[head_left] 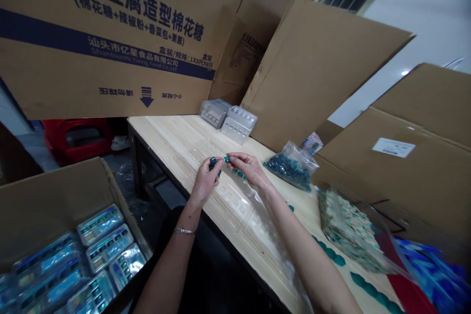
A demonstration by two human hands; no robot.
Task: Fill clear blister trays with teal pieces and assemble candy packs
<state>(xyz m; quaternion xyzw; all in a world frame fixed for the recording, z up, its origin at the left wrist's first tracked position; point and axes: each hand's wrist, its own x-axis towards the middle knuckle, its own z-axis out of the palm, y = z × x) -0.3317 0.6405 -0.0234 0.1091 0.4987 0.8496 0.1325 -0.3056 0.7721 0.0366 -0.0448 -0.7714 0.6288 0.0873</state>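
Observation:
My left hand [208,179] is closed around a few small dark teal pieces [212,162], whose exact kind I cannot make out. Between the thumb and fingertips of my right hand [248,167] is a small shiny green piece [227,159], close beside the left fingers. Under both hands, clear plastic blister trays [235,200] lie in a row along the wooden table [162,132]. A few green pieces [240,174] sit in the tray below the right hand, partly hidden by it.
Behind my hands stand stacked clear trays [239,124]. To the right are a bag of dark teal pieces [289,169], a bag of pale green and tan pieces [349,230] and green round pieces [331,252]. A carton [106,181] of packed blister sets stands lower left.

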